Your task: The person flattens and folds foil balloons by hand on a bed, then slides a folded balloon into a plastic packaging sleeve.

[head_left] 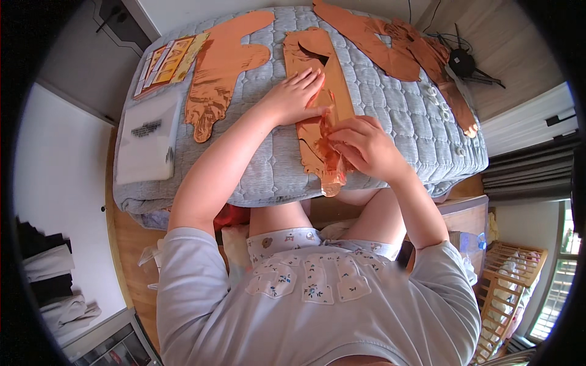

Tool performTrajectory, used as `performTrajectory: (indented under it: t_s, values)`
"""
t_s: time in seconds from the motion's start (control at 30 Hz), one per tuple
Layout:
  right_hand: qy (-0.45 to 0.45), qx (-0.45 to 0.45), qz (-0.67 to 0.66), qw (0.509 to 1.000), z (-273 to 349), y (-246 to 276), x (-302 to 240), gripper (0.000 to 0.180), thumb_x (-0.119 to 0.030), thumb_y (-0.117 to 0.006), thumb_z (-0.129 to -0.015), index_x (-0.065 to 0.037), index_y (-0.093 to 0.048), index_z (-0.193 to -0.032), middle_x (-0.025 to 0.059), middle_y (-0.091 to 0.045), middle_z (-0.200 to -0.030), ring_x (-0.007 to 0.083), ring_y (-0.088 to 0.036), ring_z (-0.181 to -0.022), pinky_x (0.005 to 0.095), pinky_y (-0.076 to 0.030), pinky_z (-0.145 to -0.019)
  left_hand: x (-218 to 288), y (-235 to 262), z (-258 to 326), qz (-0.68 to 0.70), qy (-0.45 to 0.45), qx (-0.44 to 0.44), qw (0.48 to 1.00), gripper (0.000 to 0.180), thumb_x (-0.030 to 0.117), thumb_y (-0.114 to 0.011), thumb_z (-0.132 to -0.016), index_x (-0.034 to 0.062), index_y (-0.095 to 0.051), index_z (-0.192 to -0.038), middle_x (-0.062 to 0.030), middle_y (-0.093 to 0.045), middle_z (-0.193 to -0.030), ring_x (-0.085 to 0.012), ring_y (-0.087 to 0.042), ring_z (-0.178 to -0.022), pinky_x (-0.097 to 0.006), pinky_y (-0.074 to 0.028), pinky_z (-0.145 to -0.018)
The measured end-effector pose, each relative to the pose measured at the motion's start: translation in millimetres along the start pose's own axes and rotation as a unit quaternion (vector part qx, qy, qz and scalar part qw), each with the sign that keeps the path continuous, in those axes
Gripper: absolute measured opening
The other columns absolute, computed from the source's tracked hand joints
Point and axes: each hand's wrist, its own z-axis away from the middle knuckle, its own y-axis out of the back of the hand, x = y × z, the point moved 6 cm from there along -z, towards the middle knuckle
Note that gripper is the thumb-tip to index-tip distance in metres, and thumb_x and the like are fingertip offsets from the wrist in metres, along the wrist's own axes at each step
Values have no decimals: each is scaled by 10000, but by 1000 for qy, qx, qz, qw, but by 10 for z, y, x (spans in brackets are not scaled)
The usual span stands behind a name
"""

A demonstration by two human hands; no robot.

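A folded copper-coloured foil balloon (337, 76) lies lengthwise on the grey quilted mattress (390, 116) in front of me. My left hand (295, 97) rests on its middle, fingers stretched out over the foil. Crumpled foil at the balloon's near right side is pinched by the bent fingers of my right hand (366, 145). To the left, another flat copper foil balloon (224, 58) is spread out, rounded at its ends. A further foil balloon (366, 46) lies at the far right, next to a crumpled copper foil piece (427, 52).
At the left edge of the mattress sit a colourful printed packet (168, 64) and a translucent white plastic package (145, 146). Small white rings (438, 107) lie on the right. Beyond that corner stands a black router-like device (464, 62) with antennas and cables. A wooden crib (510, 274) is at lower right.
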Motion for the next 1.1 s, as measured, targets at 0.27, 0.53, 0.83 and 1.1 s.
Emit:
performTrajectory:
  t_s: [0.27, 0.53, 0.83, 1.1]
  values:
    - [30, -37, 15, 999, 47, -133, -85, 258, -159, -722, -888, -122, -736, -1143, 47, -697, -1178, 237, -651, -1083, 445, -401, -1053, -51, -40, 10, 21, 3, 8, 1000, 989, 762, -413, -952, 71, -198, -1625, -181, -226, -1677, -323, -212, -1555, -420, -217, -1261]
    - [-74, 18, -118, 990, -22, -53, 192, 288, -107, -709, -883, -82, -725, -1170, 113, -716, -1094, 300, -652, -1084, 423, -428, -1042, 2, 11, 9, -14, -4, 5, 1000, 1023, 770, -457, -928, 67, -196, -1623, -180, -234, -1674, -327, -226, -1550, -423, -227, -1261]
    - [-118, -31, 21, 992, -97, -27, 317, 412, -213, -817, -791, -106, -734, -1180, 122, -698, -1174, 306, -537, -1284, 450, -370, -1115, 18, 7, 23, -13, 14, -9, 1000, 1006, 727, -523, -924, 95, -184, -1630, -152, -219, -1684, -310, -212, -1557, -422, -231, -1262]
    - [-167, -93, 55, 980, -256, -46, 524, 918, -355, -930, -617, -194, -528, -1426, 127, -552, -1408, 326, -363, -1431, 492, -273, -1184, 22, 33, 13, 2, 12, 0, 1000, 1035, 727, -559, -901, 91, -188, -1628, -165, -242, -1675, -319, -226, -1552, -418, -244, -1256]
